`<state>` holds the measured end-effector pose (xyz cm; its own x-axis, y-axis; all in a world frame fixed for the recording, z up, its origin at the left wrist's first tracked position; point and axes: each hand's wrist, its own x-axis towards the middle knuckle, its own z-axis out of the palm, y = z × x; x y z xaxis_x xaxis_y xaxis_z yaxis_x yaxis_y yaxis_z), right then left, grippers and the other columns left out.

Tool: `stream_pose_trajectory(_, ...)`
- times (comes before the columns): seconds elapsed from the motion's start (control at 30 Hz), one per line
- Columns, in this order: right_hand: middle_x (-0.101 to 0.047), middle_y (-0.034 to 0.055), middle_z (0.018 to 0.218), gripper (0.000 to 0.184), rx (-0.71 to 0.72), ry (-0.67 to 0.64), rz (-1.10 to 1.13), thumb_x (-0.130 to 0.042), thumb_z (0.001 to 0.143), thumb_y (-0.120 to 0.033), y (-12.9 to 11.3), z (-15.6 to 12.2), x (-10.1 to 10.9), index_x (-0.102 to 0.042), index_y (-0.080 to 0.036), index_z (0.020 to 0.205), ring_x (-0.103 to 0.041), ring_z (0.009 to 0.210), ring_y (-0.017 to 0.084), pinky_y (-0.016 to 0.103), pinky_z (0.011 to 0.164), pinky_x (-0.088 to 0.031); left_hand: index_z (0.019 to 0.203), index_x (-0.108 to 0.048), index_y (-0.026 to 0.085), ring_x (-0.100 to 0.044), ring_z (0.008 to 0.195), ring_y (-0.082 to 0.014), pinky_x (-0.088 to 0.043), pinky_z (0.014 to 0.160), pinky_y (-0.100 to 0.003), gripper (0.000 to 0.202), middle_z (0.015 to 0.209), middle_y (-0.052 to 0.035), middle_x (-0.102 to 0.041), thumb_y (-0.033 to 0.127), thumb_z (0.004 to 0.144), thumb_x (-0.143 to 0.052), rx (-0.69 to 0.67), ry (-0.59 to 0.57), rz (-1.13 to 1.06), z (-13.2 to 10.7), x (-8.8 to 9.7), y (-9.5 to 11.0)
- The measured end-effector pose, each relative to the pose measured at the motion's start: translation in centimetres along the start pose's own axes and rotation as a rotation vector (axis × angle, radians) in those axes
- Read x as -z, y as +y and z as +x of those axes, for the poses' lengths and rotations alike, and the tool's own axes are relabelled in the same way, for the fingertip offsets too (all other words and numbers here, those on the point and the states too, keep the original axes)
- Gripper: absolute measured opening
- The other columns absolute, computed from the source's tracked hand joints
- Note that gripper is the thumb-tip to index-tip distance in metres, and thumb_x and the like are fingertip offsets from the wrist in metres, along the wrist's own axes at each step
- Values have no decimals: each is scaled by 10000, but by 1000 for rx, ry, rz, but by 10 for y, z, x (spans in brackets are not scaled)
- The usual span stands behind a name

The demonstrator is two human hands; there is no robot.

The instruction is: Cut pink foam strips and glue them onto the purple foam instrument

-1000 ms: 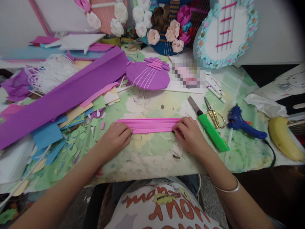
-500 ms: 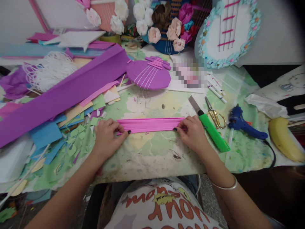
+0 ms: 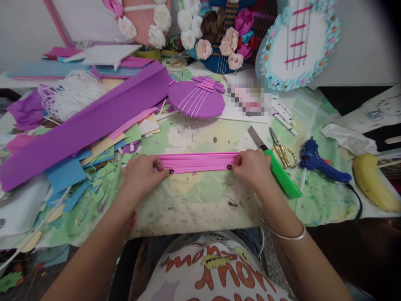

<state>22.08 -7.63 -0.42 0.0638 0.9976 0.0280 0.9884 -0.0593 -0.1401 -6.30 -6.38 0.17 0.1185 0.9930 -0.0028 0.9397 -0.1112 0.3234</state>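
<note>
A folded strip of pink crepe paper (image 3: pixel 198 162) lies stretched flat across the table in front of me. My left hand (image 3: pixel 145 169) pinches its left end between thumb and fingers. The right end is pinched by my right hand (image 3: pixel 250 165), whose side is close to a green utility knife (image 3: pixel 283 171) with its blade out. Small gold-handled scissors (image 3: pixel 283 152) lie just beyond the knife. Behind the strip stands a small purple paper-covered guitar body (image 3: pixel 197 98) with white strings.
A blue glue gun (image 3: pixel 322 163) and a banana (image 3: pixel 374 182) lie on the right. At left are a long purple crepe sheet (image 3: pixel 84 121), paper scraps (image 3: pixel 100 184) and tangled white cord (image 3: pixel 72 94). A flower-edged paper guitar (image 3: pixel 297 46) leans at the back.
Both hands keep hold of the pink strip. My right hand has shifted slightly left and up along it, and the strip looks smoother. The view has turned a little.
</note>
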Motion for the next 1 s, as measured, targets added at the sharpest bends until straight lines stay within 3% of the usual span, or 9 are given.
stream_pose_trajectory(0.03,-646,118,742,126,2,-14,0,-636,692,-240,-1,0,2,-580,-175,600,-522,810,291,353,621,-266,592,-594,198,-478,611,-202,-340,578,-323,186,598,-33,-549,357,663,-659,67,2,43,-2,-2,2)
stream_pose_trajectory(0.13,-662,90,791,64,8,-40,20,-608,735,-236,-3,-5,4,-593,-177,715,-535,834,273,345,656,-273,705,-635,203,-524,764,-234,-368,663,-357,50,752,-52,-600,200,716,-586,54,28,68,-11,-8,16)
stream_pose_trajectory(0.2,-663,68,766,29,-9,-20,45,-580,750,-187,-6,-10,4,-603,-180,766,-546,814,253,351,687,-285,766,-663,210,-523,844,-239,-368,723,-380,190,816,-58,-607,101,753,-508,-31,72,20,-17,-13,26)
stream_pose_trajectory(0.3,-665,72,818,131,24,53,147,-531,756,-102,-10,-17,-1,-631,-178,791,-557,838,240,356,725,-332,821,-693,227,-504,892,-239,-351,751,-391,319,849,-57,-614,31,782,-444,-175,176,-22,-25,-24,31)
stream_pose_trajectory(0.47,-671,97,874,264,210,190,410,-449,739,4,-11,-24,-13,-656,-159,754,-574,878,216,325,778,-444,909,-693,226,-498,838,-208,-360,711,-348,281,869,-54,-595,76,842,-464,-405,277,22,-31,-35,29)
stream_pose_trajectory(0.57,-696,87,887,321,320,240,473,-420,734,27,-8,-24,-20,-673,-166,775,-582,896,217,347,831,-473,930,-688,209,-499,823,-216,-366,704,-352,218,885,-71,-600,165,881,-480,-463,315,154,-35,-35,32)
stream_pose_trajectory(0.63,-694,112,1021,365,365,250,469,-408,711,47,-5,-23,-22,-688,-146,845,-568,959,229,374,871,-474,932,-687,192,-511,834,-226,-380,713,-361,207,901,-84,-619,188,887,-485,-485,325,193,-37,-35,34)
stream_pose_trajectory(0.77,-550,130,1320,505,425,140,424,-412,628,72,-1,-16,-22,-668,-128,1016,-515,1052,253,425,886,-477,948,-691,180,-538,933,-243,-421,815,-409,232,1075,-113,-642,158,888,-469,-514,311,141,-35,-36,31)
stream_pose_trajectory(1.0,-470,156,1380,493,415,-7,363,-496,550,37,-2,-4,-12,-624,-144,991,-362,1282,306,500,1004,-378,907,-710,205,-483,1146,-270,-391,953,-487,286,1202,-106,-587,63,840,-471,-530,267,35,-26,-35,20)
